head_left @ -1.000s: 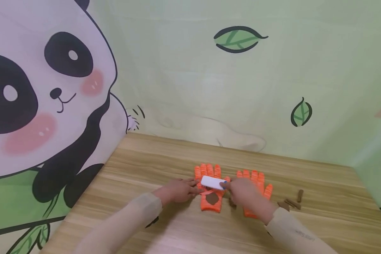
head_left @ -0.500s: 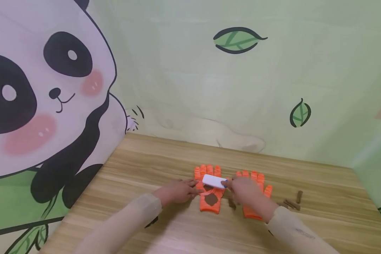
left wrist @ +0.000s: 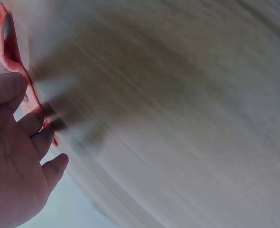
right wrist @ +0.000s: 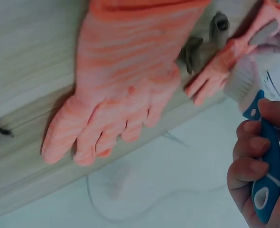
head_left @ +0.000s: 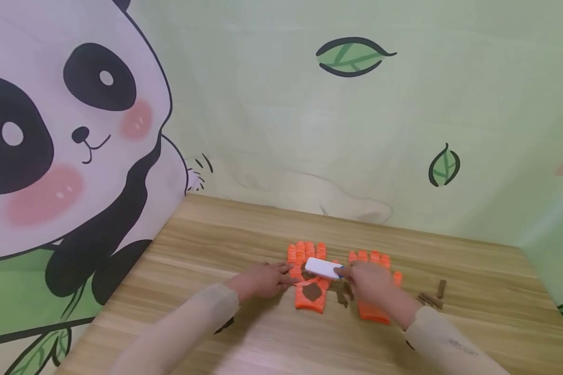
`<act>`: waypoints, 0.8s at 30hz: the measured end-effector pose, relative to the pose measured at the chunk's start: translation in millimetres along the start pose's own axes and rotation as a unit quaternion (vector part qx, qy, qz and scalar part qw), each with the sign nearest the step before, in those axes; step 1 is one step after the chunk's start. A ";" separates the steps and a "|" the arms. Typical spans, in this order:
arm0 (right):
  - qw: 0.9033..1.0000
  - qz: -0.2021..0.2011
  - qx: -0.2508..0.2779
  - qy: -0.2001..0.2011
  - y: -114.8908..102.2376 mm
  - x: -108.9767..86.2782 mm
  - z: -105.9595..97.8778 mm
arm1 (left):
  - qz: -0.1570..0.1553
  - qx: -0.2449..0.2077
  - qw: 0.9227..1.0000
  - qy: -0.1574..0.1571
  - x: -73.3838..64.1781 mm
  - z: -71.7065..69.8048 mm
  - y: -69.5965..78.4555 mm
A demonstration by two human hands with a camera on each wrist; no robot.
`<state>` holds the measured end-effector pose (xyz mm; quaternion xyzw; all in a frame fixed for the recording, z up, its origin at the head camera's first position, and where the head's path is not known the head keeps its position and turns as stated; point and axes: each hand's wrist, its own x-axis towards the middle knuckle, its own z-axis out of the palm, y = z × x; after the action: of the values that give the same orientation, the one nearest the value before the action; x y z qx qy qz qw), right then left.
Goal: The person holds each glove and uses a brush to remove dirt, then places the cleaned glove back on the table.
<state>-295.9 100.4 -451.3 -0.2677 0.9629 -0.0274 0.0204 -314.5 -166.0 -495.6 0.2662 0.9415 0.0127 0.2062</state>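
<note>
A brush with a white head (head_left: 323, 268) and blue handle (right wrist: 270, 156) is in my right hand (head_left: 370, 286), fingers curled round the handle. Its head lies over the palm of the left orange glove (head_left: 311, 302), with the bristles toward it in the right wrist view. That glove bears brown patches (head_left: 312, 292); one is partly hidden under the brush. My left hand (head_left: 265, 280) rests at this glove's left edge, fingers extended and touching it. Under my right forearm lies a second orange glove (right wrist: 126, 76), partly hidden in the head view.
Small brown pieces (head_left: 341, 298) lie between the gloves. More brown rolled pieces (head_left: 430, 300) are to the right on the wooden table (head_left: 225, 234). A cloth backdrop with a printed panda (head_left: 98, 120) and leaves hangs behind and beside the table.
The brush in my right hand has moved slightly right across the left glove, uncovering more of the upper brown patch. More brown bits show between the gloves. My left hand has stayed in place.
</note>
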 end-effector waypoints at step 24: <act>0.996 0.024 0.070 0.059 7.9 -12.9 -16.5 | 0.002 0.049 0.988 0.144 7.7 7.2 21.0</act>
<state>-289.9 114.4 -435.0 -0.2405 0.9643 -0.1094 -0.0168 -307.1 -144.8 -502.3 0.2735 0.9603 0.0057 0.0550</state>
